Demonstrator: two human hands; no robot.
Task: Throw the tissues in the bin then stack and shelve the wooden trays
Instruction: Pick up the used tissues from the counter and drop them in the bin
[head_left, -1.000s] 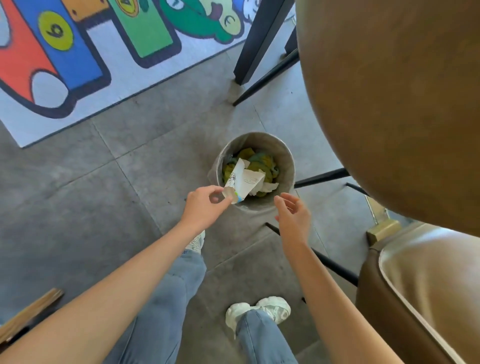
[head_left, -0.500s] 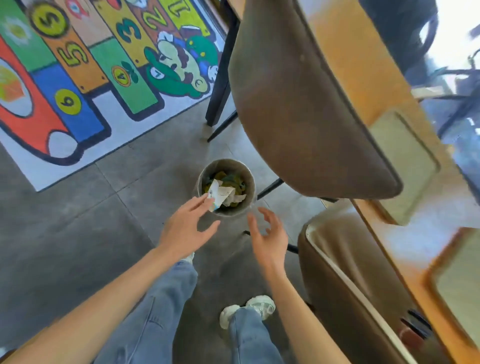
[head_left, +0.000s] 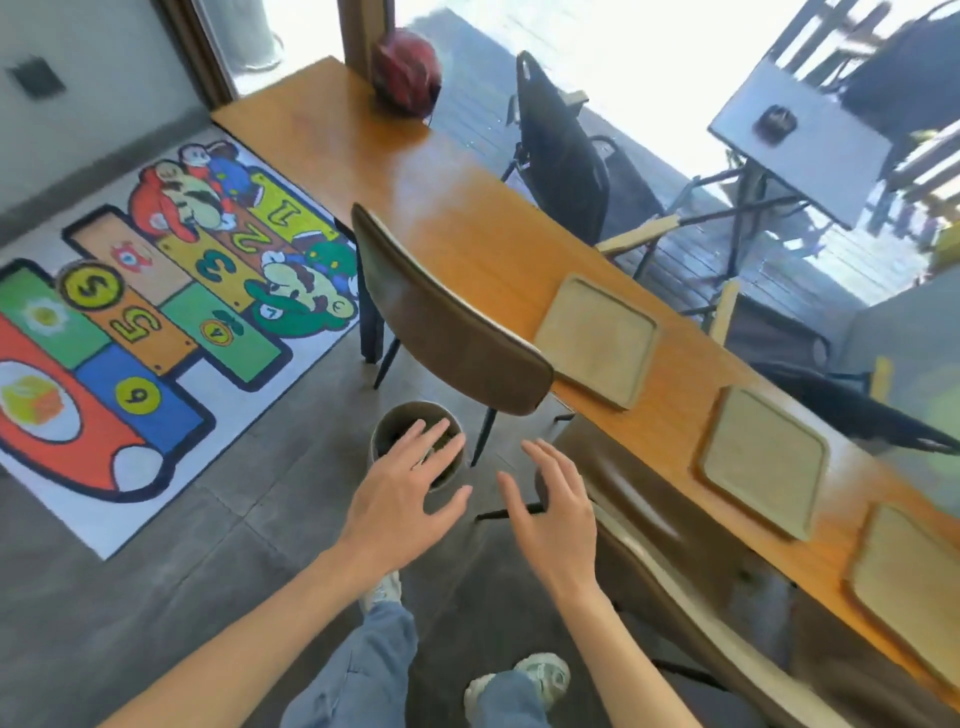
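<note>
A round grey bin stands on the floor below the chair back, mostly covered by my left hand, which hovers over it with fingers spread and nothing in it. My right hand is beside it, also open and empty. Three pale wooden trays lie apart in a row on the long wooden table: a far one, a middle one and a near one cut by the frame edge. The bin's contents are hidden by my hand.
A brown chair back stands between me and the table; a second brown chair is at my right. A colourful numbered rug covers the floor at left. A red helmet sits at the table's far end.
The tissue left my left hand and dropped into the bin. My view has lifted from the bin up to the table and trays, and both hands rose slightly with fingers spread.
</note>
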